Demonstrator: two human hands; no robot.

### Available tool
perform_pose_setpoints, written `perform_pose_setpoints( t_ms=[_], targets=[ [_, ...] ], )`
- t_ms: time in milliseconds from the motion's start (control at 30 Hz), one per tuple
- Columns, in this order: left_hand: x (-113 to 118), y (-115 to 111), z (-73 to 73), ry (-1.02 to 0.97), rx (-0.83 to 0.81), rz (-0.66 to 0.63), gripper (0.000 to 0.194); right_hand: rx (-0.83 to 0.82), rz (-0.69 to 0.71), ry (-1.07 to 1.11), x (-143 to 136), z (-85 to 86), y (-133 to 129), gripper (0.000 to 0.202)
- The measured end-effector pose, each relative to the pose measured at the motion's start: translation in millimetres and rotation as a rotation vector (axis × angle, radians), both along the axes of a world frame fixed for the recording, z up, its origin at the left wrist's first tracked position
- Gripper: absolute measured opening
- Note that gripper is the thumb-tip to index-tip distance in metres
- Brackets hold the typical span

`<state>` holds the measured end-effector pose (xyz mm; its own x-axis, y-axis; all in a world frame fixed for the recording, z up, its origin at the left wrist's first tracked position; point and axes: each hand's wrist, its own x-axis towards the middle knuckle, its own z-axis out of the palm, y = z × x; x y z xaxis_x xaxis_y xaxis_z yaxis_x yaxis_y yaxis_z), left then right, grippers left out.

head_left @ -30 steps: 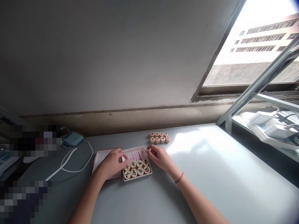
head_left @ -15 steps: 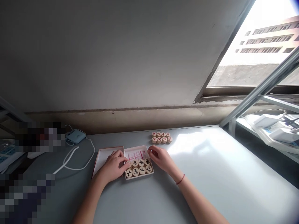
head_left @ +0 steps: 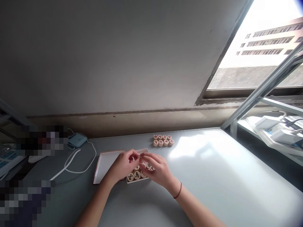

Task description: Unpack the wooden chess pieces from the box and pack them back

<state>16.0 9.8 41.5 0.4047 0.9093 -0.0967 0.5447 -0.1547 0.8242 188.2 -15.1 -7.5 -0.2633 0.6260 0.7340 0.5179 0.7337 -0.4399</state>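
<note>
My left hand (head_left: pixel 123 166) and my right hand (head_left: pixel 158 168) meet above a shallow white box (head_left: pixel 145 150), their fingertips pinched together. Whatever lies between the fingertips, if anything, is hidden. Round wooden Chinese chess pieces (head_left: pixel 137 175) with black characters lie in the near part of the box, partly covered by my hands. Left of the box lies a white-lined lid (head_left: pixel 107 160) with a reddish edge, beside my left hand. Farther back on the table stand stacked chess pieces (head_left: pixel 163 141) with red characters, arranged in two rows.
A light-blue device (head_left: pixel 77 140) and a looped white cable (head_left: pixel 80 171) lie at the left of the grey table (head_left: pixel 201 189). Metal frame posts (head_left: pixel 233 129) rise at the right, with a shelf of white boxes (head_left: pixel 285 135). A wall (head_left: pixel 113 63) backs the table.
My right hand has moved left and my left hand slightly right and up, so their fingertips now meet over the box. The left fingers have left the piece at the box's left side.
</note>
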Motion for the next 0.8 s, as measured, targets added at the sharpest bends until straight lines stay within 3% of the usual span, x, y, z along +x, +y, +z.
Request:
perform_pose_setpoints(
  t_ms=[200,367,433,600,800],
  targets=[
    [-3,0,-19.6,-0.074,-0.040,0.032,0.040,-0.002,-0.089,-0.043,11,-4.0,8,0.018],
    [-29,7,-21.8,0.104,0.114,0.072,0.039,-0.350,-0.482,-0.097,40,-17.7,25,0.010],
    [-37,8,-21.7,0.187,0.138,0.049,0.036,-0.483,-0.553,-0.177,47,-25.0,29,0.011],
    [-40,5,-21.3,0.411,0.088,0.001,0.027,-0.537,-0.537,-0.201,49,-34.2,30,0.015],
    [-34,2,-28.1,0.523,0.139,-0.026,0.025,-0.471,-0.520,-0.104,45,-26.5,27,0.020]
  ],
)
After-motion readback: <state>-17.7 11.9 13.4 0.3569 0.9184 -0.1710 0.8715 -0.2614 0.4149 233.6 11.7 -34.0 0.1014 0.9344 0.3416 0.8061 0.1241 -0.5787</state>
